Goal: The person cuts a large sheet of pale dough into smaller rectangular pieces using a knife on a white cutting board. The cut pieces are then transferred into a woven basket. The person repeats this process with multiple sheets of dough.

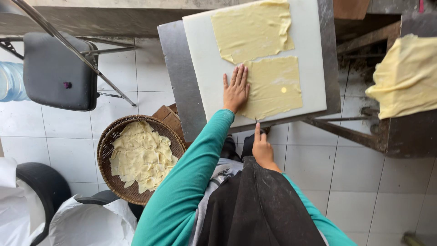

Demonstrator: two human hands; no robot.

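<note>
Single head cam on me, looking straight down, no second view to overlap.

Lens sits above my chest, so my teal sleeves and dark apron fill the bottom centre. The white cutting board on the steel table is at arm's reach, running off the top edge. Left half takes in tiled floor, a woven basket and a black chair; right edge clips a dark bench.
</note>
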